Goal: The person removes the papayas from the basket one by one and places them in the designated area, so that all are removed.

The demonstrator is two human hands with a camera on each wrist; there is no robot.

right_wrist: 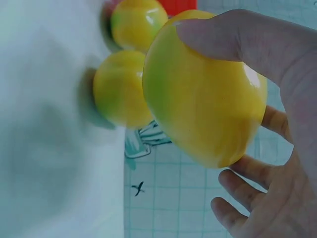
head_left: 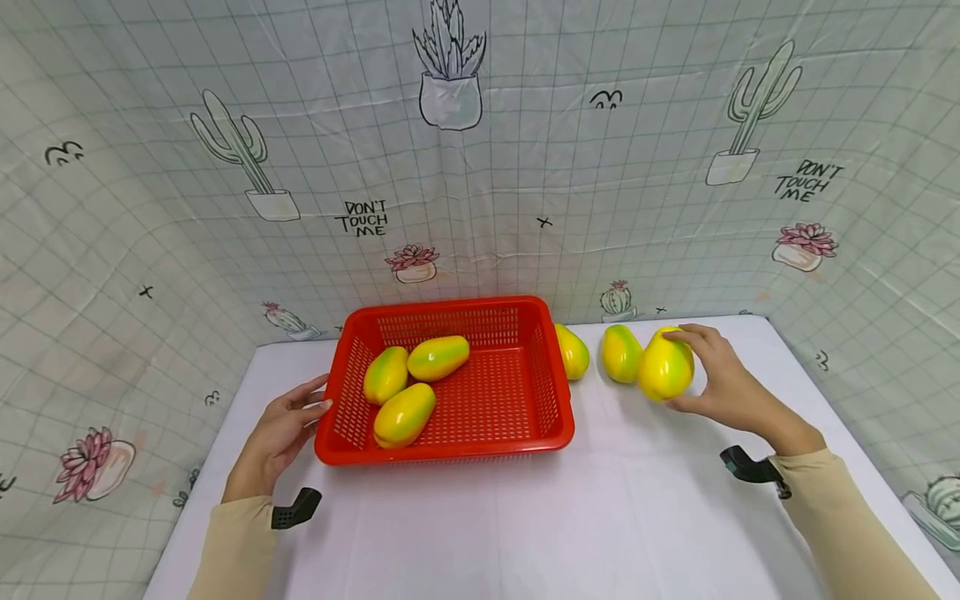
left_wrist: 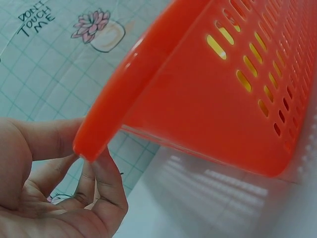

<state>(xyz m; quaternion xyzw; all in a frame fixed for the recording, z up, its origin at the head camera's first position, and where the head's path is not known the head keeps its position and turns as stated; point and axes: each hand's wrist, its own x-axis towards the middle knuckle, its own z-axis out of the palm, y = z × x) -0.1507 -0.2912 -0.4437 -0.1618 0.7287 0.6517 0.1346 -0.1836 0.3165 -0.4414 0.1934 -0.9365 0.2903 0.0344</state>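
On the left, my left hand (head_left: 281,432) pinches the rim of a red plastic basket (head_left: 450,454) at its left side. The left wrist view shows the thumb and fingers on either side of that rim (left_wrist: 106,111). Three yellow-green papayas lie inside, grouped toward the left: one papaya (head_left: 437,358) at the back, another (head_left: 386,375) and a third (head_left: 405,415) in front. My right hand (head_left: 720,379) holds a papaya (head_left: 665,367) between thumb and fingers, close over the table's right part. Its thumb presses the smooth skin of this papaya (right_wrist: 203,94) in the right wrist view.
Two more papayas stand right of the basket: one papaya (head_left: 573,352) partly behind its wall, the other papaya (head_left: 621,354) beside the held one. A white cloth covers the table (head_left: 480,533). Behind and at both sides hangs a grid-patterned curtain (head_left: 510,167) with cactus drawings.
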